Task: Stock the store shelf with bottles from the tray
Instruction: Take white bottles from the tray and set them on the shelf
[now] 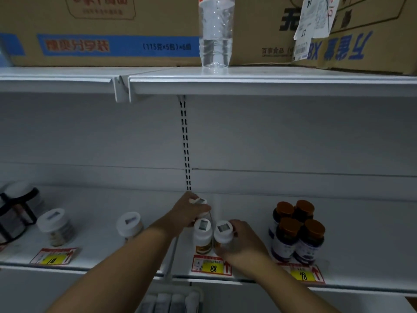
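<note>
- While both hands are on bottles at once, the step in hand looks like setting white-capped bottles into a small block on the lower shelf (135, 265), above the price tag marked 88 (212, 266).
- The left hand (190, 212) reaches deep, its fingers curled over the cap and shoulder of the rear white-capped bottle (200, 203); most of that bottle is hidden behind the hand, so I cannot tell whether its base is already down.
- The right hand (242, 239) is wrapped around the right front bottle (223, 232) from the right side, fingers closed on its body below the cap.
- Between the hands stands the left front bottle (203, 236), free of any grip and touching or just beside its neighbour.
- To do this well, I would lower each bottle straight down until the base sits flat, then let go one hand at a time.
- Slide the right front bottle snug against the left one, with the label turned forward.
- Keep the right wrist clear of the brown-capped bottles (297, 231) nearby on the right; a careless withdrawal could knock them.
- Draw the left forearm back carefully, since it crosses just beside the lone white-capped jar (129, 223).
- What seem to be more bottles show at the bottom edge, in what may be the tray (171, 300); it is too blurred to be sure.
</note>
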Action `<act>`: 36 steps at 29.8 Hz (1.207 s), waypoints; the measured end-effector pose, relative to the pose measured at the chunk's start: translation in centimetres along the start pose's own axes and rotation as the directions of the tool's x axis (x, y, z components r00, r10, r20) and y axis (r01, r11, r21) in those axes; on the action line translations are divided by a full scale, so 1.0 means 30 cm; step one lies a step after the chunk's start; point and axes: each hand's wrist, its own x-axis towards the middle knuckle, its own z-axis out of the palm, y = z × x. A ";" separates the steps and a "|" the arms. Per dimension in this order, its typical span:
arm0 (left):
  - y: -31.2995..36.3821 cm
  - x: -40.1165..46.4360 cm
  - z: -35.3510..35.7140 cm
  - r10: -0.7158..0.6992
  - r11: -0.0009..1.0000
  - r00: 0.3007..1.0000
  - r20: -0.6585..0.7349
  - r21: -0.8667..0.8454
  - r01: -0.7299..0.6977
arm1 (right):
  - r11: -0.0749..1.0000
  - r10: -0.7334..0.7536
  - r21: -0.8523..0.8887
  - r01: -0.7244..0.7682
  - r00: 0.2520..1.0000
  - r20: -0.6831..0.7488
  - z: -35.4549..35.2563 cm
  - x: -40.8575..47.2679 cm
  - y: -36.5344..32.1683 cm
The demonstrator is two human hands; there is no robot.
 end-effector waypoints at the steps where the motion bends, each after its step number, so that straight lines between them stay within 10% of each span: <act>1: -0.005 0.001 0.006 0.004 0.997 1.000 0.016 0.079 -0.006 | 1.000 0.021 0.013 -0.021 1.000 -0.014 0.008 0.003 0.001; 11: 0.023 -0.029 -0.029 0.068 0.865 0.987 0.148 0.483 -0.133 | 0.979 -0.204 -0.046 0.201 0.973 -0.107 -0.061 -0.061 -0.053; 14: 0.075 -0.135 -0.111 0.316 0.767 0.947 0.058 0.572 -0.291 | 0.803 -0.583 -0.297 0.517 0.786 -0.206 -0.097 -0.133 -0.116; 18: -0.031 -0.397 -0.232 0.501 0.651 0.860 0.103 0.610 -0.452 | 0.498 -0.806 -0.318 0.807 0.566 0.172 -0.002 -0.264 -0.173; 23: -0.371 -0.565 -0.290 0.189 0.624 0.946 0.262 0.712 -0.322 | 0.630 -0.529 -0.271 0.727 0.658 0.535 0.261 -0.318 -0.057; 27: -0.627 -0.496 -0.320 0.014 0.701 0.984 0.179 0.700 -0.137 | 0.848 -0.215 -0.334 0.412 0.843 0.493 0.452 -0.245 0.112; 36: -1.174 -0.170 -0.166 -0.110 0.785 0.993 0.047 0.617 0.058 | 0.900 0.187 -0.432 -0.060 0.948 0.258 0.910 -0.015 0.421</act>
